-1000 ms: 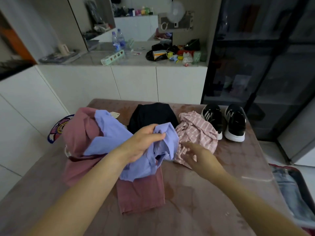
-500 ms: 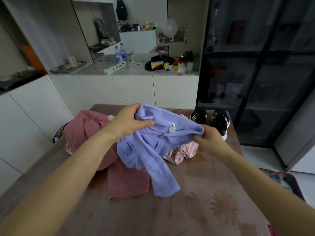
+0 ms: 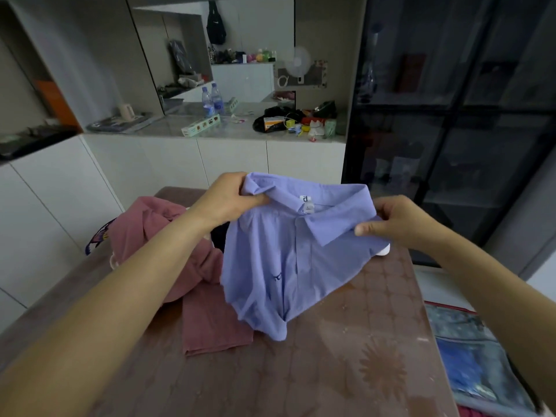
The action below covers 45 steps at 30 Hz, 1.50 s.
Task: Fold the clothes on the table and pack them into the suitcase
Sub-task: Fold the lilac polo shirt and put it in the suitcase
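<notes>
A light blue collared shirt point(image 3: 288, 266) hangs in the air above the brown table point(image 3: 346, 371), its collar and white label facing me. My left hand point(image 3: 231, 197) pinches its left shoulder and my right hand point(image 3: 394, 219) pinches its right shoulder. A pink garment point(image 3: 180, 251) lies heaped on the table's left, one flat part reaching toward me. A sliver of a black garment point(image 3: 219, 237) shows behind the shirt. The open suitcase point(image 3: 472, 356) sits on the floor at the right with blue clothing inside. The shirt hides the other clothes.
A white shoe sole point(image 3: 383, 250) peeks out under my right hand. White cabinets with a cluttered counter point(image 3: 240, 127) stand beyond the table. A dark glass-door cabinet point(image 3: 451, 130) fills the right. A patterned item point(image 3: 97, 239) hangs off the table's left edge.
Both hands lifted the blue shirt off the pile and spread it by the shoulders, so it now hangs open facing me. The view tilted upward.
</notes>
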Motion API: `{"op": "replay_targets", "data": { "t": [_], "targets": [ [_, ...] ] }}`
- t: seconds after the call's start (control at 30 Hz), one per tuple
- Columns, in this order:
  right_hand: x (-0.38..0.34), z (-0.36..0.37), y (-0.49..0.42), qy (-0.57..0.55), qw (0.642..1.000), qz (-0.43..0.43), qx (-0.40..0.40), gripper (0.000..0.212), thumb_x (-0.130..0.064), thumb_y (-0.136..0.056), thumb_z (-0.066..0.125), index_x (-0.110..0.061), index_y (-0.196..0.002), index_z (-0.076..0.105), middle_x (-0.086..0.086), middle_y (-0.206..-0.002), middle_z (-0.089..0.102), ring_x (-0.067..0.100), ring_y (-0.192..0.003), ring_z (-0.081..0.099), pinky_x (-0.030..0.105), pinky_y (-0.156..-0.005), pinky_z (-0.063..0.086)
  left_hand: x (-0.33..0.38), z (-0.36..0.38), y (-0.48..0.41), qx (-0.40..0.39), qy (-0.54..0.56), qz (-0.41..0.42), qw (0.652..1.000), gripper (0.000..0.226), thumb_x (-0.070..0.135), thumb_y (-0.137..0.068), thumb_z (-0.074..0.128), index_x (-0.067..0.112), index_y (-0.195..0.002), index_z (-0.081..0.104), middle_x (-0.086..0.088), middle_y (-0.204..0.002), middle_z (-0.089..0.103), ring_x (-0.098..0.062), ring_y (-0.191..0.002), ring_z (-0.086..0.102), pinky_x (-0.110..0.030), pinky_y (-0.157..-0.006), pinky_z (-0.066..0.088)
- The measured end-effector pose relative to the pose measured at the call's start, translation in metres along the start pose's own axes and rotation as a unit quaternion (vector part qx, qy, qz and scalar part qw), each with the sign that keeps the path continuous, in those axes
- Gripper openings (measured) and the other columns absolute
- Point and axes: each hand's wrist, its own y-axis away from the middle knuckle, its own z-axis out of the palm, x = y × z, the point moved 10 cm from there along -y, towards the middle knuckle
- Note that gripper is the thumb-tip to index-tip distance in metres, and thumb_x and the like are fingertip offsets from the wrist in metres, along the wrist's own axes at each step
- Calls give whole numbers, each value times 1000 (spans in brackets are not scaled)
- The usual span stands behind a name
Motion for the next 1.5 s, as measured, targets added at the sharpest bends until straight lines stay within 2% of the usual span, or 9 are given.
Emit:
{"op": "replay_targets", "data": {
  "t": [0.13, 0.23, 0.37, 0.5, 0.7, 0.93, 1.1, 1.27, 1.5],
  "targets": [
    [22, -3, -4, 142, 988, 41, -39, 21, -23, -77, 78, -18, -62, 65, -6, -59, 57, 0, -50, 48, 10, -49, 38, 3, -2, -9, -3, 5, 3, 1000, 25, 21, -86, 68, -3, -88, 65, -11, -84, 64, -7, -71, 52, -24, -64, 41],
    [21, -16, 1, 100, 995, 8, 15, 22, -17, -82, 73, -32, -69, 62, -14, -67, 64, -3, -61, 55, 7, -56, 40, -1, 19, -9, -107, -23, -6, 994, 13, 17, -79, 75, 18, -76, 62, 8, -73, 61, 9, -57, 50, -12, -57, 39],
    [29, -25, 12, 28, 998, 4, 63, 16, -14, -87, 66, -20, -72, 63, -20, -58, 61, -3, -54, 53, 10, -56, 40, -22, 38, 1, -207, -73, -27, 975, 35, 36, -64, 77, 19, -93, 70, 9, -90, 71, -8, -85, 65, -22, -74, 52],
    [38, -29, 15, 97, 992, 14, 84, 20, -19, -87, 67, -24, -69, 60, -9, -60, 54, 11, -57, 48, 15, -52, 35, -32, 39, 0, -177, -24, -34, 983, 61, 48, -53, 70, 10, -101, 71, 0, -98, 74, -14, -92, 66, -39, -87, 53],
    [42, -52, 16, 145, 978, 18, 148, 20, -18, -91, 60, -5, -77, 66, 9, -66, 61, 27, -61, 55, 27, -53, 40, -27, 27, -14, -83, -6, -33, 996, 36, 32, -80, 75, -1, -73, 63, -1, -55, 43, -13, -56, 37, -25, -53, 28],
    [3, -93, 13, 193, 957, -14, 215, 25, -4, -88, 52, -12, -101, 72, 10, -89, 69, 27, -84, 61, 39, -77, 51, 8, -1, -26, -81, -65, 22, 994, 6, 11, -85, 69, 11, -81, 64, 6, -73, 61, 1, -62, 53, -12, -58, 41],
    [-19, -113, 16, 209, 950, -13, 231, 12, -15, -87, 60, -11, -85, 70, 8, -71, 63, 30, -73, 59, 41, -67, 52, 26, -31, -23, -19, -184, 19, 982, 23, 26, -85, 68, 7, -73, 65, -13, -71, 63, -28, -68, 57, -35, -62, 41],
    [-37, -121, 25, 222, 945, -26, 240, 15, -12, -88, 54, -16, -87, 69, 3, -75, 60, 25, -78, 54, 31, -66, 38, 40, -43, -10, 20, -119, -19, 993, 20, 24, -92, 61, 11, -75, 58, -14, -64, 65, -20, -51, 65, -31, -50, 52],
    [-54, -123, 57, 282, 926, -16, 251, 16, -19, -90, 56, -12, -97, 69, 10, -87, 66, 28, -80, 54, 33, -69, 40, 62, -59, 17, 22, -167, 22, 985, 15, 19, -83, 72, 5, -84, 67, -9, -72, 65, -21, -65, 60, -31, -62, 43]
  ]
}}
